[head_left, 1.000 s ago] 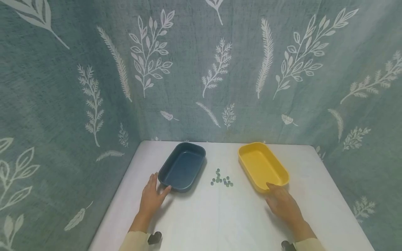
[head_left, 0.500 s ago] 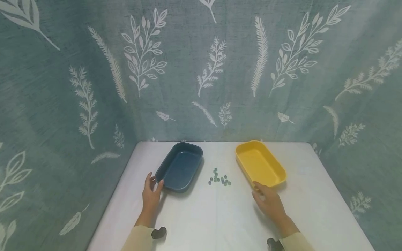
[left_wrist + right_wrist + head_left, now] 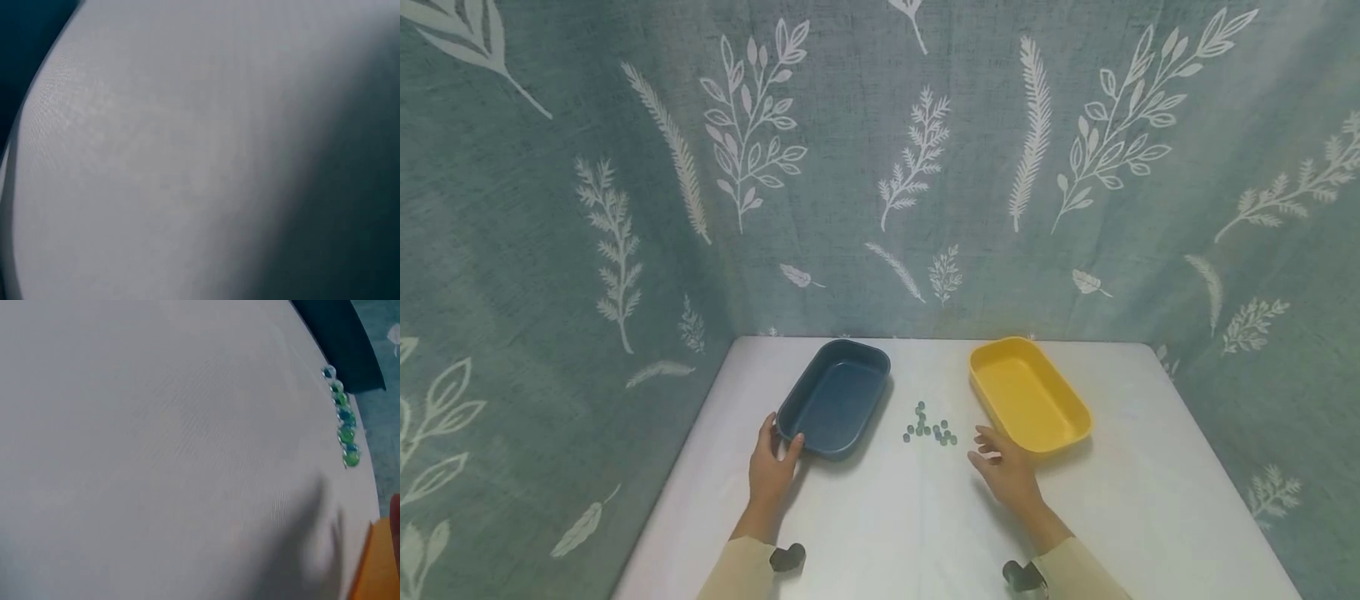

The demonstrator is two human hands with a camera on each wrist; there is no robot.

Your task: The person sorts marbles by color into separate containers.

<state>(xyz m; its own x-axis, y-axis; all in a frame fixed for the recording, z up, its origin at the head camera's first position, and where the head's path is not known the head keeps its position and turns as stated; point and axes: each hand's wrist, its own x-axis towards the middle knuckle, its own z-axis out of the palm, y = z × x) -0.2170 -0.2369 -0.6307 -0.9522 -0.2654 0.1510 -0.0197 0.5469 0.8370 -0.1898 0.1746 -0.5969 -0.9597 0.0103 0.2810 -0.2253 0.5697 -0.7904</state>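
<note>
- Grn-blue cloth point(image 3: 977, 167) w/ white leaf prints hangs behind & at both sides; white table point(image 3: 895, 525) in front.
- Blue tray point(image 3: 841, 400) on L, yellow tray point(image 3: 1028, 396) on R, both upright, long sides slanted.
- Marbles point(image 3: 927, 432), clear w/ grn & blue, in a loose cluster on table btwn the trays.
- L hand point(image 3: 769, 477) at blue tray's near-L corner: fingers & thumb apart, relaxed, thumb at near rim.
- R hand point(image 3: 1015, 481) just beside yellow tray's near-L corner: fingers loosely bent, thumb apart, nothing held; tips point twd marbles, not touching.
- Cream sleeves point(image 3: 737, 568), dark device at each wrist.
</note>
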